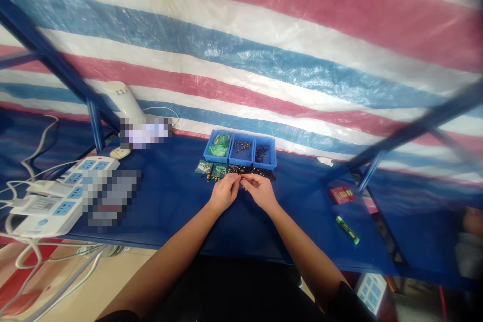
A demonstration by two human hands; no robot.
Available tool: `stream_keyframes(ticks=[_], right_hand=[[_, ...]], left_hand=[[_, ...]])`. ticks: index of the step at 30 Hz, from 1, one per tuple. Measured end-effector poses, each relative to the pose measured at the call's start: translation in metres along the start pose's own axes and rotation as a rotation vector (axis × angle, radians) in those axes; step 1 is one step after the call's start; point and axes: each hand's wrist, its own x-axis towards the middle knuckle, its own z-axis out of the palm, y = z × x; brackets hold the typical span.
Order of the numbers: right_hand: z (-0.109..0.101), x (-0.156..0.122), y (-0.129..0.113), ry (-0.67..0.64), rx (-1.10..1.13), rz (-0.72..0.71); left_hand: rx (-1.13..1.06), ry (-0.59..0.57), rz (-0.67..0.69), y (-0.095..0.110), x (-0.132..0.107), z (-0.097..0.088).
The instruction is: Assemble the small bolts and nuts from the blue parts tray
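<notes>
My left hand (225,192) and my right hand (258,190) meet over the blue table, thumbs and fingertips pinched close together. Whatever lies between the fingertips is too small to name. Just beyond them is a row of small dark and metallic parts (241,169), partly covered by my fingers. Small clear bags of metal parts (204,166) lie to the left of that row. Behind stand three blue bins: the left bin (216,160) holds green-tinted bags, the middle bin (240,162) some brownish screw-like pieces, the right bin (265,165) small black pieces.
White power strips (49,219) with plugs and cables fill the left side, beside blurred-out items. A white cylindrical device (123,98) stands behind. At right lie a red box (340,194) and a green tube-like item (347,230). Blue frame posts (96,126) rise at both sides before a striped sheet.
</notes>
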Motion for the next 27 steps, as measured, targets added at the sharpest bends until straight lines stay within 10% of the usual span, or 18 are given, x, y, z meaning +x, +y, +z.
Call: stream_keyframes(ticks=[27], right_hand=[[0.011,0.007,0.003,0.000,-0.025,-0.075]], left_hand=[[-0.033,-0.054,-0.163,-0.002,0.005,-0.003]])
